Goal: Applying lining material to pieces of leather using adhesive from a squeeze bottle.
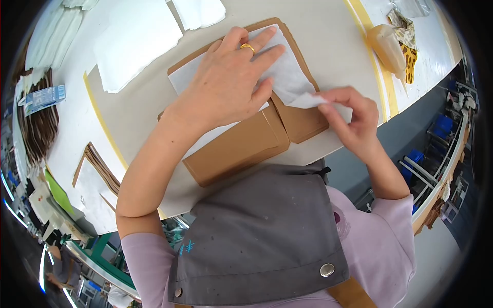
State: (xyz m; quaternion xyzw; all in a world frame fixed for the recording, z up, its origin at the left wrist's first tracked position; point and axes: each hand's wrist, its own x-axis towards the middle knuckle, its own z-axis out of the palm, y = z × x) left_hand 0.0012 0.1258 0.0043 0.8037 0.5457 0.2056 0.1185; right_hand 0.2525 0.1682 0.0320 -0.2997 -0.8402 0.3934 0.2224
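My left hand, with a gold ring on one finger, lies spread on a thin white sheet. That sheet covers much of a brown, leather-like folded panel, whose rim shows around it. At the right, thumb and fingers of my right hand pinch the lifted corner of the white sheet. The brown panel has a stepped outline, with a flap at its lower right, and lies close to the table's near edge. Part of the sheet is hidden under my left hand and wrist.
White sheets lie at the far left of the table. Brown strips and a small blue box are on the left. Beyond the yellow tape on the right sits a translucent amber lump beside patterned cloth.
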